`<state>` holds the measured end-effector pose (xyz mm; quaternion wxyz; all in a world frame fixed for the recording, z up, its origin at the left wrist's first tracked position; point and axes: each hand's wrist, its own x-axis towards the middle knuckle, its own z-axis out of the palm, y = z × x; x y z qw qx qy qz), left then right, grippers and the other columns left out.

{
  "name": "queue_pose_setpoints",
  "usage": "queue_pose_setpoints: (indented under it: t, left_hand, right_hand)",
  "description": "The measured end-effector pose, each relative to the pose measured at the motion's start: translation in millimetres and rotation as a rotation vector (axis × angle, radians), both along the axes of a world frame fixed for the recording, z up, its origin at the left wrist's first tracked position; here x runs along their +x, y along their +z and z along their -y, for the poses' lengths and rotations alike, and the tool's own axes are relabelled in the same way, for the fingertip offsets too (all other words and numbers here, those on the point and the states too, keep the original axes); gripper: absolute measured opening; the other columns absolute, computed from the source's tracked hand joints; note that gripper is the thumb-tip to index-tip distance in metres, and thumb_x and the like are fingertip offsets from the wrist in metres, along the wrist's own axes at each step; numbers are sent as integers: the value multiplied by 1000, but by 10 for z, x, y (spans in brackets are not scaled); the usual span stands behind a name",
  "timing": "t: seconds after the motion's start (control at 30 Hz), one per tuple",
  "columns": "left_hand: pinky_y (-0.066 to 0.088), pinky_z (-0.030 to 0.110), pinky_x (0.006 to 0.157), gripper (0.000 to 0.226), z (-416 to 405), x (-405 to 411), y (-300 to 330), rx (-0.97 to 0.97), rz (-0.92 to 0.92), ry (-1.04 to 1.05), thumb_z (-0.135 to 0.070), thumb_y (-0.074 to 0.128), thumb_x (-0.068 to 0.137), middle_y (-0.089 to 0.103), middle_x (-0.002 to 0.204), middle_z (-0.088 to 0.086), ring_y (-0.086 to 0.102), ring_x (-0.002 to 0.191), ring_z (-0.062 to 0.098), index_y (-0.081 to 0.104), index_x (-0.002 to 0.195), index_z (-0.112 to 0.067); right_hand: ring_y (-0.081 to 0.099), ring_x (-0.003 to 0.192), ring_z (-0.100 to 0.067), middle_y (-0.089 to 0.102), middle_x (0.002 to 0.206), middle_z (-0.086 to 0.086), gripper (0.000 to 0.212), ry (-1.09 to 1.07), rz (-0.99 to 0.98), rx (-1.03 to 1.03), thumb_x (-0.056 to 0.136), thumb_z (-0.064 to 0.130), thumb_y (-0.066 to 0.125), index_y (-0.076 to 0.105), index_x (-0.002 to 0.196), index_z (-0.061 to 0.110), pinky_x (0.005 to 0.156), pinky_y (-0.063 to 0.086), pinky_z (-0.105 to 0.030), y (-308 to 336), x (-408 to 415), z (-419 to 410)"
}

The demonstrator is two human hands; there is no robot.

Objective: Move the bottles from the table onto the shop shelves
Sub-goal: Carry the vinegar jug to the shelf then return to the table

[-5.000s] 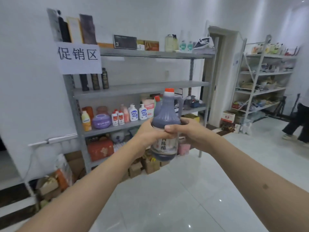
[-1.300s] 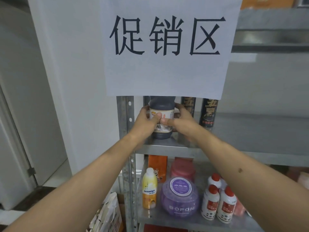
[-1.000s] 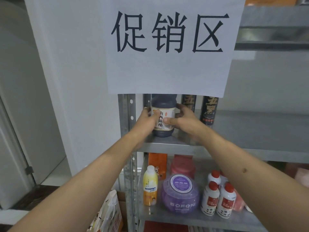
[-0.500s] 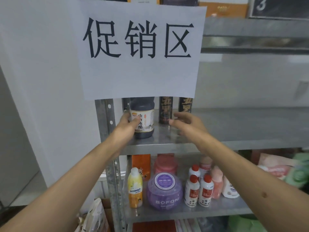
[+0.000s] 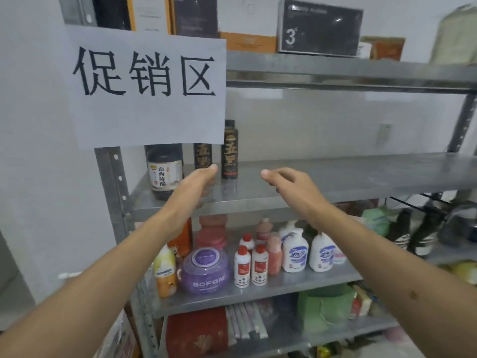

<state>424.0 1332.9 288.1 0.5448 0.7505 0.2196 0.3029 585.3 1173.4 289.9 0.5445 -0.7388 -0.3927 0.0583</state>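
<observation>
A dark vinegar bottle (image 5: 164,171) with a white label stands upright at the far left of the grey metal shelf (image 5: 335,182), its top hidden behind a paper sign (image 5: 147,86). My left hand (image 5: 196,184) hovers just right of it, fingers relaxed, holding nothing. My right hand (image 5: 289,184) floats further right over the bare shelf, fingers loosely curled and empty. Two slim black bottles (image 5: 229,151) stand behind my left hand.
The shelf below carries an orange-yellow bottle (image 5: 165,270), a purple jar (image 5: 206,270), small red-capped bottles (image 5: 250,264) and white pump bottles (image 5: 307,249). Boxes (image 5: 318,29) line the top shelf. A metal upright (image 5: 113,192) runs down the left.
Both hands have let go of the vinegar bottle, which now stands on the shelf. My hands have drawn back and to the right, and the view has shifted right.
</observation>
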Motion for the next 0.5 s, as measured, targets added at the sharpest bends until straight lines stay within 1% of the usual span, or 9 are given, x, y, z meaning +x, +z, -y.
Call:
queue_pose_setpoints:
  t: [0.1,0.17,0.23,0.3,0.4,0.43,0.5]
  left_hand:
    - [42,44,107,51,362,146,39,-1,-20,-58,-60,43,100,61,127,-7,57,120,17,55,138,-29]
    - [41,44,107,54,619,230,78,-7,-20,-102,-59,43,100,61,130,-4,57,121,19,53,142,-26]
    - [42,43,104,53,807,293,110,14,-12,-141,-58,43,101,61,131,-3,57,121,20,54,142,-26]
    - [42,42,104,52,965,341,123,34,-5,-181,-57,43,101,61,131,-2,57,121,21,55,141,-25]
    - [41,45,107,54,1228,383,149,51,12,-262,-57,42,101,60,134,1,56,123,23,55,140,-23]
    - [41,46,108,54,1357,375,155,52,13,-303,-57,42,101,60,134,1,56,123,24,55,140,-23]
    - [41,45,107,53,1570,325,134,48,21,-365,-57,43,100,60,133,2,56,122,25,56,138,-23]
  right_hand:
    - [61,102,-3,68,115,8,43,-73,16,-26,94,54,61,69,120,21,82,43,-23,11,-16,468]
    - [61,105,-5,67,116,9,44,-120,26,-35,94,56,60,68,120,22,87,43,-26,52,-43,790]
    - [61,108,-7,66,116,10,44,-165,37,-38,93,57,60,67,121,23,89,43,-28,107,-84,1050]
    - [61,106,-6,65,114,11,47,-212,64,-46,92,57,61,67,123,23,89,45,-28,146,-144,1306]
    - [57,97,6,62,108,16,48,-281,105,-77,92,59,59,64,125,24,81,45,-22,179,-306,1751]
    - [57,97,6,61,108,16,49,-320,113,-81,92,60,59,63,126,24,79,44,-22,177,-391,1928]
    - [60,101,-3,63,113,12,53,-400,109,-89,92,61,59,62,128,23,81,45,-26,164,-568,2208]
